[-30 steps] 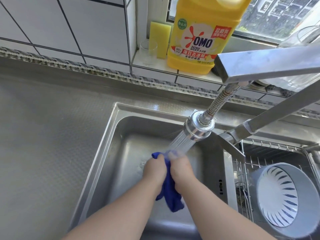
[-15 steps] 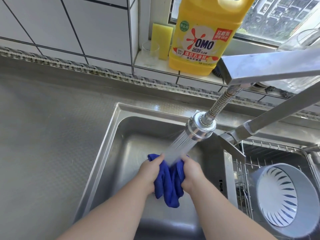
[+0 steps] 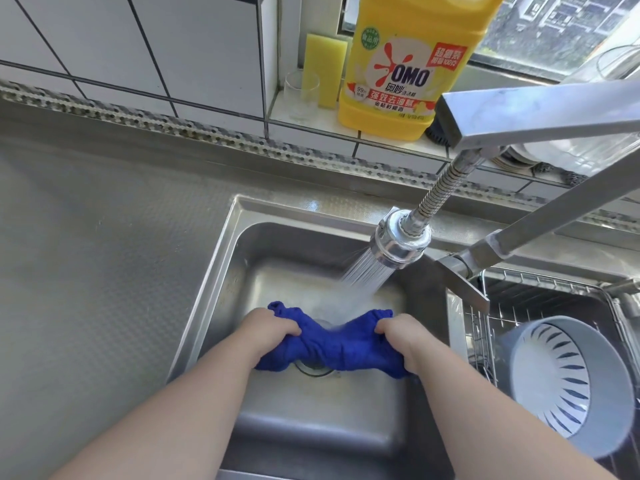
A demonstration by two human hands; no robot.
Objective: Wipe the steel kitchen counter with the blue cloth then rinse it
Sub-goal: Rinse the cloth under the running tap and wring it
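Blue cloth [image 3: 341,344] now stretched wide under the spray, left hand [image 3: 268,329] and right hand [image 3: 403,336] each grasping an end.

wall: white tiles [image 3: 194,46] | window [image 3: 554,26]: daylight | sill [image 3: 311,123]: tiled

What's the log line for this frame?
phase: rinse | left hand: grips blue cloth | right hand: grips blue cloth | spray head: running | sink
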